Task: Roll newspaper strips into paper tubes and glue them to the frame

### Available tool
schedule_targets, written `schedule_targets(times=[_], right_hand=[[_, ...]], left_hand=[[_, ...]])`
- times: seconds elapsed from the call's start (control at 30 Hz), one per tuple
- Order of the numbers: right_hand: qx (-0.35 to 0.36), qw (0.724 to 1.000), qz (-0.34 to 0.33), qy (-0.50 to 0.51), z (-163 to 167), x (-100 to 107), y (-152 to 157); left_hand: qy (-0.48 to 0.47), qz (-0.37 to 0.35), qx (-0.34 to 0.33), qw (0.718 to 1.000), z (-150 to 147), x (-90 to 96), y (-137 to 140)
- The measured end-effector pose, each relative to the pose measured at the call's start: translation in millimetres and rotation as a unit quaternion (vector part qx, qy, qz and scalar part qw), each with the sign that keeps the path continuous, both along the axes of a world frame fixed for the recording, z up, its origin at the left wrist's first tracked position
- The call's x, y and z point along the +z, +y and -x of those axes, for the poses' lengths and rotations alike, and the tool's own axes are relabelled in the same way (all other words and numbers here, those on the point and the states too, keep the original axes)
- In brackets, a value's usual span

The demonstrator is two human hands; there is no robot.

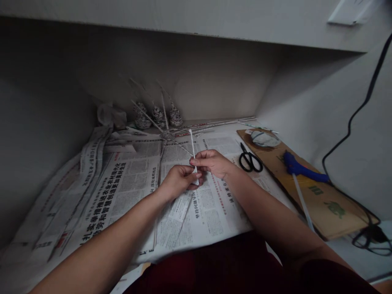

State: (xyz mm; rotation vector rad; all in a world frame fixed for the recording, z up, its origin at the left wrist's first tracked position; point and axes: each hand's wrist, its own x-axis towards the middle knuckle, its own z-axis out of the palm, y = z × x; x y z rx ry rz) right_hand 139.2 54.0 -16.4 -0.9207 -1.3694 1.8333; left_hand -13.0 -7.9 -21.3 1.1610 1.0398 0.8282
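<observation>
At the middle of the newspaper sheets (136, 175), one item in hand: a slim white paper stick (192, 143), tilted slightly left at its far end. Our left hand (179, 180) pinches its near end between thumb and fingers; our right hand (213, 162), just beyond, pinches it higher up, thumb against forefinger.

Far of the hands, we list one small woven piece (167, 136) with thin spokes radiating; one spoke runs near toward our right fingers, and we cannot tell whether it touches them. Behind it, against the far wall, three woven paper forms (158, 117) stand in a row.

To the right, we record black-handled scissors (251, 161), just beside a cardboard sheet (333, 218). On the cardboard: a blue glue gun (301, 168) and, farther, a round pale object (265, 139), too blurred to identify. Far right, a black cord (350, 122) hangs down.
</observation>
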Motion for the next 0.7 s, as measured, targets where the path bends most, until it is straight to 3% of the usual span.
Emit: schedule_targets(times=[0.33,0.53,0.7], right_hand=[[0.003,1.0,-0.015,-0.004,-1.1,8.0,-2.5],[-0.068,0.998,-0.005,0.01,1.9,8.1,-3.6],[0.0,1.0,-0.015,0.005,-0.7,9.1,-3.4]], left_hand=[[0.005,0.002,-0.004,1.0,1.1,-0.3,-0.2],[0.007,0.002,-0.015,1.0,0.8,-3.4,-0.3],[0.013,-0.005,-0.02,1.0,0.4,-2.2,-1.1]])
